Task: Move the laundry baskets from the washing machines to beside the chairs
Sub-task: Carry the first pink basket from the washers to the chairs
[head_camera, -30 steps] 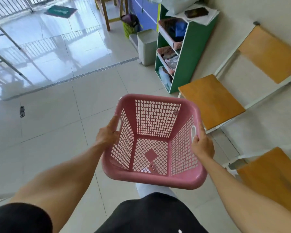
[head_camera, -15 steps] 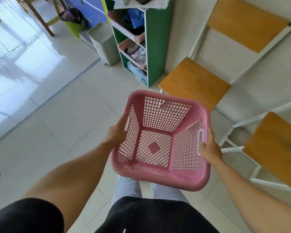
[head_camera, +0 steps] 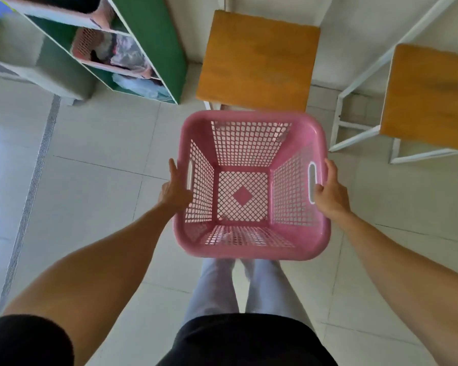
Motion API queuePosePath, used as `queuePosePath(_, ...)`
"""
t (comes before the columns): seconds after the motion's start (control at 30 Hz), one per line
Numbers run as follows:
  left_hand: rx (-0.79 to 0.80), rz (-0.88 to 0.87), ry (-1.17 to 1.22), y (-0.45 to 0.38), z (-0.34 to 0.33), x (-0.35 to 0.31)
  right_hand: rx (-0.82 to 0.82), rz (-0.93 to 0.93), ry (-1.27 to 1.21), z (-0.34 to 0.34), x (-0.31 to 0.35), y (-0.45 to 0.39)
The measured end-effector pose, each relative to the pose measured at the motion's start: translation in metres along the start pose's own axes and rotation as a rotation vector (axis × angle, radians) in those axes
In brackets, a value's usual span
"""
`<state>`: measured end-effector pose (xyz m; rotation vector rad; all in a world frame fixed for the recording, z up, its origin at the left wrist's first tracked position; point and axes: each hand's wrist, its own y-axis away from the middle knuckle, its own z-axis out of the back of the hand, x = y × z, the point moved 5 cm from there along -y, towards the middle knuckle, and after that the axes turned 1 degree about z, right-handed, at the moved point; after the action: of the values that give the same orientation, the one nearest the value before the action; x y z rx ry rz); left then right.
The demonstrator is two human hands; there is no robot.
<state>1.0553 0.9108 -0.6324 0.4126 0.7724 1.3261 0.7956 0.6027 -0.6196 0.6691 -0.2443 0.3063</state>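
Presently catalogued: one pink plastic laundry basket, square, empty, with lattice walls, a lattice floor bearing a solid diamond at its centre, and a thick rolled rim. It is hanging in the air above the tiled floor, carried level in front of the person's legs, with its far rim lying just short of the nearer wooden-seated chair; a second chair is standing to the right, and a green shelving unit holding other baskets is standing to the left. The left hand is pressing flat against the left wall beside the slotted handle, fingers extended rather than curled through; the right hand is clasping the right rim at its handle slot, thumb on the rim's edge and fingers wrapped outside. Handling notes, by judgement: the item is looking light, being empty and mostly holes; the walls are probably flexing a little under side pressure, while the rim is the stiffest part. Smooth plastic may be sliding against a flat palm, so the two handle slots are offering the surest hold. Nothing fragile is riding inside, so lowering it to the floor beside the chair is calling for little care beyond clearing the white chair frame.
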Motion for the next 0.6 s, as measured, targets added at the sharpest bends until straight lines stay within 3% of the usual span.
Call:
queuePosePath(0.37, 0.028, 0.096, 0.049, -0.103, -0.060, -0.004, 0.045, -0.212, 0.007, -0.077, -0.044, -0.073)
queuePosePath(0.6, 0.007, 0.034, 0.034, -0.152, -0.094, -0.010, 0.015, -0.276, -0.083, -0.105, -0.064, -0.112)
